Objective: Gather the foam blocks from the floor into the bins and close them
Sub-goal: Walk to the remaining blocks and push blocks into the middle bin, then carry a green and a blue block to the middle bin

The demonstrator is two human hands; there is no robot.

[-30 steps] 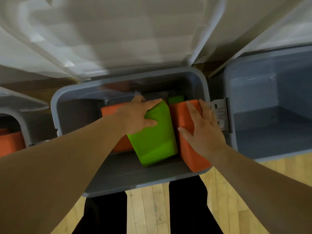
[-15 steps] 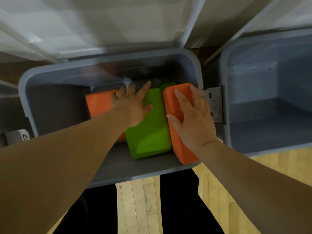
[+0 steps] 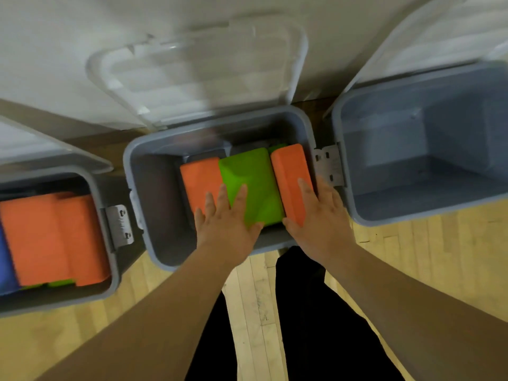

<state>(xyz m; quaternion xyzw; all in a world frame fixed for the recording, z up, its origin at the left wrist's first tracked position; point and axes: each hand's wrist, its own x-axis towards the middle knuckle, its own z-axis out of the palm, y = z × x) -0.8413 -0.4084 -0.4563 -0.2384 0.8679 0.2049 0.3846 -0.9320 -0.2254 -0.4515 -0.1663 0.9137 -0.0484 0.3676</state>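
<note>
Head view. Bins stand in a row on the wooden floor [image 3: 428,259] against a pale wall [image 3: 55,50], all three with lids raised. The middle bin [image 3: 156,204], grey, sits at the centre of the frame, and its clear lid [image 3: 198,72] leans back toward twelve o'clock.

Inside it three foam blocks lie side by side, touching, packed toward its three o'clock wall: the left orange block [image 3: 200,177], the green block [image 3: 253,180] and the right orange block [image 3: 291,171]. A sliver of another green block [image 3: 277,146] shows behind them at twelve o'clock. The nine o'clock part of this bin holds no block.

The left hand [image 3: 228,224] reaches in from six o'clock, its fingers [image 3: 242,196] straight and spread wide, lying flat across the near ends of the left orange block and the green block. The right hand [image 3: 321,218] lies flat on the right orange block, fingers straight and together, thumb at the block's near end. Neither hand curls round anything.

At three o'clock the right bin [image 3: 398,149] shows only its grey inside, and a metal latch plate [image 3: 328,166] sits between it and the middle bin. At nine o'clock the left bin [image 3: 55,301] holds blurred orange blocks [image 3: 49,237], a blue block [image 3: 5,259] at the frame edge and bits of green [image 3: 60,283] beneath them. A second latch plate [image 3: 119,226] hangs on its three o'clock side. Dark trousers [image 3: 316,339] fill the space between the forearms at six o'clock.
</note>
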